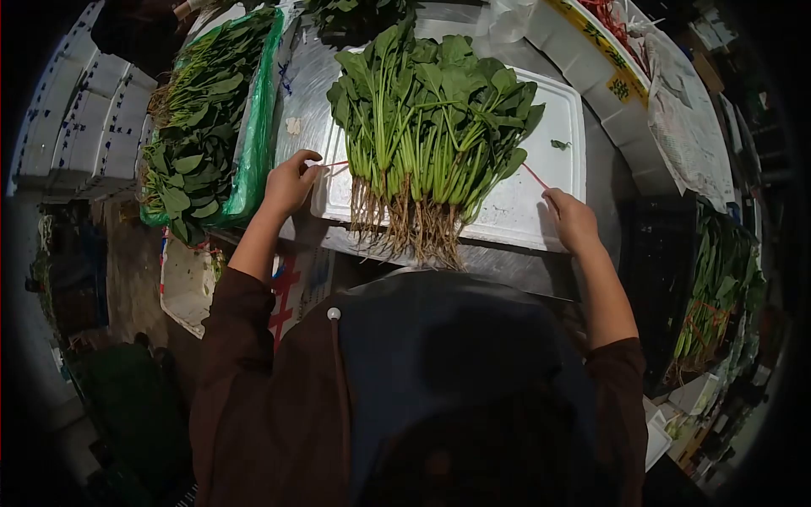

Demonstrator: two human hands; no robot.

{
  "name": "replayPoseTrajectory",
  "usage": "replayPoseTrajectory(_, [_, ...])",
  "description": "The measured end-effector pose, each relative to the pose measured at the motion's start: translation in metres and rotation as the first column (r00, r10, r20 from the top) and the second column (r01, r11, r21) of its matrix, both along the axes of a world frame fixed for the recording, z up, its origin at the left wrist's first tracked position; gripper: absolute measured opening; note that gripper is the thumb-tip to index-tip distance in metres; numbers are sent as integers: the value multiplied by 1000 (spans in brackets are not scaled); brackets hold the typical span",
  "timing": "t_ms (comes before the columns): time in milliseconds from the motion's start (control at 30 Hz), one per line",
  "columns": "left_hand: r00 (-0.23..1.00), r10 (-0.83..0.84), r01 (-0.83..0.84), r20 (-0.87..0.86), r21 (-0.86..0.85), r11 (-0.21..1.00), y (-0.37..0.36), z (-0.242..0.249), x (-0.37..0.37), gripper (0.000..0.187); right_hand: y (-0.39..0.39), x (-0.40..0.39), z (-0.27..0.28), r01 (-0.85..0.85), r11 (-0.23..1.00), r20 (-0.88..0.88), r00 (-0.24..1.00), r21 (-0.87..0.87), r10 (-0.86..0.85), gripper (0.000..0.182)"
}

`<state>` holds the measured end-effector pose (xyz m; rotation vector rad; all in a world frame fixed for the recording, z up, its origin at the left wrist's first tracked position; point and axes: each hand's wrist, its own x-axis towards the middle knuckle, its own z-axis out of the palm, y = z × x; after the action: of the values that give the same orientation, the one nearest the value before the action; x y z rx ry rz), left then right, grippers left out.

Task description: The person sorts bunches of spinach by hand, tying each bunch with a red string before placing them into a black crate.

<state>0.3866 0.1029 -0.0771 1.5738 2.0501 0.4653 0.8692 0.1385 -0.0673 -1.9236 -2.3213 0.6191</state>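
A wide bunch of leafy greens [422,127], roots toward me, lies on a white foam lid [562,190] on the metal table. A thin red tie [534,175] shows at both sides of the bunch; its middle is hidden by the stems. My left hand [291,180] pinches the tie's left end between thumb and fingers. At the other side, my right hand [572,218] is closed on its right end. Both hands are apart from the greens, and the tie slants out to each of them.
To the left stands a box lined with green plastic [269,118], full of greens. White foam boxes [89,118] are stacked beyond it. A foam box with yellow labels [583,93] stands at the right back. More tied greens [705,296] sit in a dark crate at right.
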Motion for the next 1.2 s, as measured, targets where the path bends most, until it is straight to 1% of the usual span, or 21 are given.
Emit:
replayPoseTrajectory(33, [1000,0,0,2,-4,1000,1,-2,-4,19,-4,2,3,-50,999,22,998,-13,51,20])
replayPoseTrajectory(67, [943,31,-19,330,-39,999,1,-5,-8,22,-5,1,5,-48,999,24,999,-20,49,20])
replayPoseTrajectory(100, [781,69,-27,620,-76,997,2,-6,-12,24,-5,0,7,2,999,8,1000,54,-2,21])
replayPoseTrajectory(133, [704,89,21,705,-146,989,2,-4,-19,28,-2,-1,8,52,990,-10,999,128,-51,23])
replayPoseTrajectory(167, [702,89,28,707,-151,988,1,-7,-18,28,4,-1,1,57,991,-7,998,123,-57,23])
replayPoseTrajectory(233, [305,253,-60,918,-246,967,0,-7,-14,34,23,-4,-20,15,940,49,998,341,-34,22])
replayPoseTrajectory(267, [311,237,-50,921,-233,971,-1,-7,-13,36,28,-3,-26,19,940,48,998,342,-38,22])
replayPoseTrajectory(333, [350,226,-92,909,-207,974,-4,-7,-7,36,33,-6,-29,-104,974,121,989,204,80,20])
replayPoseTrajectory(467, [398,279,-188,874,-220,957,-2,-22,-12,37,19,-3,-11,-53,997,213,976,51,41,21])
replayPoseTrajectory(533, [375,282,-191,883,-224,956,-1,-24,-11,36,9,-1,-2,-45,991,272,959,-127,78,21])
replayPoseTrajectory(567, [358,281,-194,890,-224,955,0,-25,-10,35,5,0,-3,-46,991,274,959,-128,80,21])
replayPoseTrajectory(633, [380,287,-205,879,-222,953,2,-24,-5,32,2,-2,-8,50,994,14,999,93,-51,19])
replayPoseTrajectory(667, [405,292,-214,866,-221,952,3,-23,-3,29,7,-4,-12,48,994,8,999,96,-49,19])
replayPoseTrajectory(733, [407,292,-215,866,-219,952,6,-23,-3,29,20,-6,-20,19,984,240,969,178,-62,18])
replayPoseTrajectory(767, [401,292,-214,869,-221,952,7,-23,-4,29,23,-6,-22,14,983,232,971,183,-57,18])
replayPoseTrajectory(867, [405,305,-245,862,-219,944,6,-19,-4,28,25,-3,-22,-57,994,256,966,94,31,16])
replayPoseTrajectory(1000, [371,287,-289,883,-183,939,7,-32,-6,26,11,-14,17,-150,965,383,896,-214,224,17])
replayPoseTrajectory(1067, [413,232,-233,881,-144,962,8,-40,-10,24,3,-42,38,-264,940,214,952,216,218,28])
replayPoseTrajectory(1133, [467,253,-284,848,-127,950,14,-51,-8,26,15,-78,49,-354,834,162,935,423,315,37])
replayPoseTrajectory(1167, [473,247,-246,846,-142,959,11,-41,-5,24,21,-94,48,-457,735,198,887,501,417,41])
replayPoseTrajectory(1200, [522,328,-282,787,-204,937,12,-21,5,22,27,-106,49,-543,631,256,833,554,491,45])
